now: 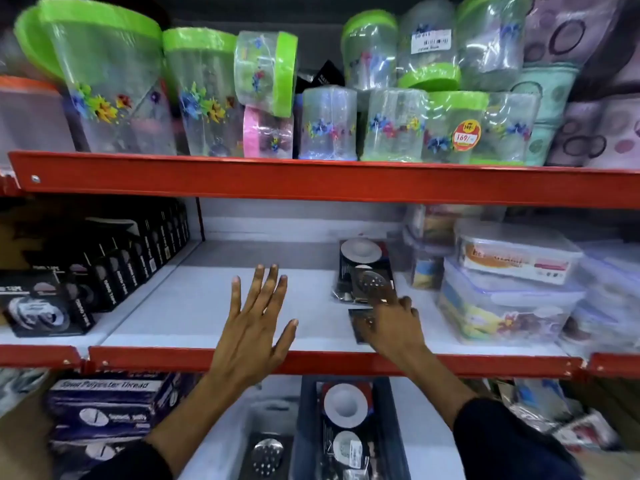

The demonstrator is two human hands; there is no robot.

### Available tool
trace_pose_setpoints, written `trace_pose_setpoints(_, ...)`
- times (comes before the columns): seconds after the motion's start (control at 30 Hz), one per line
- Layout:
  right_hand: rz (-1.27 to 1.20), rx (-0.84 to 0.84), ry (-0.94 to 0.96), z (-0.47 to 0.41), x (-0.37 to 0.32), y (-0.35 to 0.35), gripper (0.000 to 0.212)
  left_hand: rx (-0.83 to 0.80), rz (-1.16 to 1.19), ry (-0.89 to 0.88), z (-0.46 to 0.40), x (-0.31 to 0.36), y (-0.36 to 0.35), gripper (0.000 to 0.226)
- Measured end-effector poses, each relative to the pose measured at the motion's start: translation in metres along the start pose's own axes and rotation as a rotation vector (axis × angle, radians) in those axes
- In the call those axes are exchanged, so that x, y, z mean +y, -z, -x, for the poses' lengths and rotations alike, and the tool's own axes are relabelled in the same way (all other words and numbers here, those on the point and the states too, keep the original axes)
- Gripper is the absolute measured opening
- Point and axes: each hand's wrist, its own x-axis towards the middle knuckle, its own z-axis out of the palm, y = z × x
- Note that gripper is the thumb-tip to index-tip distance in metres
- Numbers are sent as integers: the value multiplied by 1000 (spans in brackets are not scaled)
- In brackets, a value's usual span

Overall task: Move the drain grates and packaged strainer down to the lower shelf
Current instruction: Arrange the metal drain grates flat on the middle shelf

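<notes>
On the middle shelf (194, 306) a packaged strainer (360, 258) lies flat, with a shiny square drain grate (372, 284) resting on its near end. A second dark grate (360, 323) lies nearer the shelf's front edge. My right hand (393, 322) reaches over both grates, fingers curled and touching them; whether it grips one is unclear. My left hand (254, 323) hovers open over the bare white shelf, fingers spread. On the lower shelf another packaged strainer (346, 420) sits in a dark tray (306, 427), and a grate (266, 455) lies in a grey bin to its left.
Black boxes (104, 268) line the middle shelf's left side. Stacked clear food containers (509, 289) crowd its right side. Red shelf beams (311, 362) run across the front. Green-lidded plastic jars (207, 98) fill the top shelf. Thread boxes (107, 403) sit lower left.
</notes>
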Motion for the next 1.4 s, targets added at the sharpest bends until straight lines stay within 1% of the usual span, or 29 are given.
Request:
trace_pose_setpoints(0.03,-3,-94,-76,-1,-1,-7,54,-31,-8,19,2,-3,-5,73)
trace_pose_setpoints(0.07,-7,-146,-145,-2,-4,-13,59,-60,-3,43,3,-8,-9,73)
trace_pose_setpoints(0.13,-19,-205,-229,-2,-5,-22,67,-97,-15,68,9,-19,-21,73)
trace_pose_setpoints(0.27,-19,-214,-237,-12,-7,-24,66,-143,-14,94,14,-39,-31,73)
trace_pose_setpoints(0.37,-103,-192,-252,-11,-10,-20,66,-161,-6,124,16,-53,-34,73)
trace_pose_setpoints(0.43,-158,-91,-183,-11,-17,-15,58,-163,8,149,16,-65,-34,73)
trace_pose_setpoints(0.5,-291,-13,-12,-19,-29,-11,44,-174,31,179,17,-80,-33,72)
trace_pose_setpoints(0.53,-343,-26,78,-25,-37,-9,43,-179,45,193,17,-87,-33,72)
trace_pose_setpoints(0.57,-368,-62,166,-34,-49,-9,47,-186,58,204,18,-95,-32,71)
trace_pose_setpoints(0.67,-407,-228,349,-63,-79,-15,72,-199,111,216,19,-104,-31,71)
trace_pose_setpoints(0.73,-408,-362,436,-85,-99,-26,79,-201,147,229,19,-107,-32,73)
trace_pose_setpoints(0.83,-370,-432,572,-112,-116,-51,72,-193,171,240,19,-107,-32,77)
trace_pose_setpoints(0.93,-313,-493,660,-128,-126,-71,68,-190,168,238,19,-110,-33,81)
trace_pose_setpoints(1.17,-326,-536,726,-136,-123,-93,62,-177,146,227,18,-112,-37,84)
trace_pose_setpoints(1.23,-354,-513,706,-132,-117,-88,63,-174,137,223,18,-112,-37,84)
trace_pose_setpoints(1.27,-365,-457,682,-130,-113,-85,63,-171,133,223,19,-113,-37,84)
trace_pose_setpoints(1.3,-364,-356,647,-127,-107,-81,64,-168,131,222,19,-113,-38,84)
trace_pose_setpoints(1.33,-344,-221,591,-125,-99,-78,63,-165,130,223,19,-114,-39,84)
trace_pose_setpoints(1.4,-279,49,395,-123,-79,-70,61,-163,126,222,19,-113,-40,83)
